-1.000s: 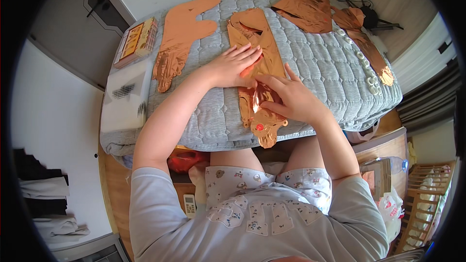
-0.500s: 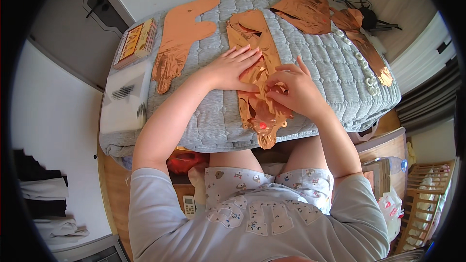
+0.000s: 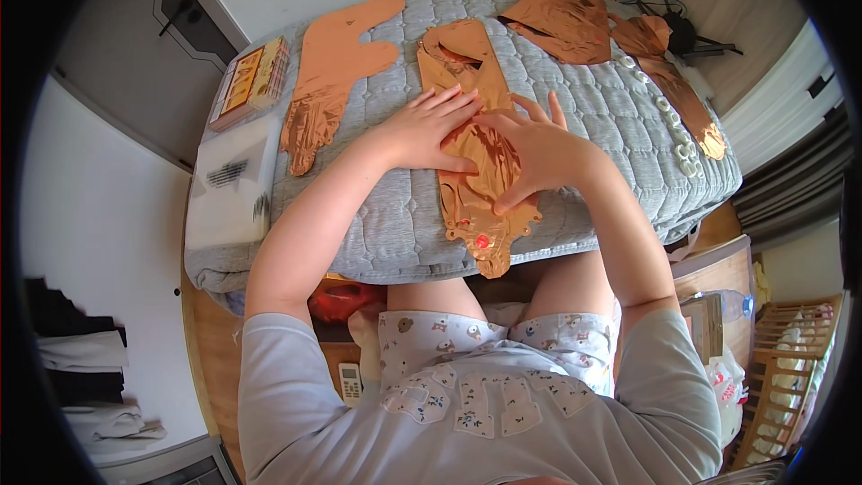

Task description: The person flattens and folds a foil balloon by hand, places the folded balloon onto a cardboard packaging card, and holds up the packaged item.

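Observation:
A flat copper foil balloon [image 3: 476,189] lies lengthwise on the grey quilted cover [image 3: 386,216] in front of me, its lower end with a red dot hanging over the near edge. My left hand [image 3: 429,127] rests flat on the balloon's left side, fingers stretched out. My right hand [image 3: 539,148] presses flat on its middle, fingers spread. Neither hand grips anything.
Another flat copper balloon [image 3: 328,76] lies to the left, more crumpled ones [image 3: 566,22] at the far right, and one strip [image 3: 687,103] beside a row of white beads. A colourful box [image 3: 251,81] and white packet [image 3: 229,180] sit at the left edge.
My right hand has gone from pinching the balloon's lower part to lying flat and spread on its middle. The balloon now lies flatter. The left hand stays put.

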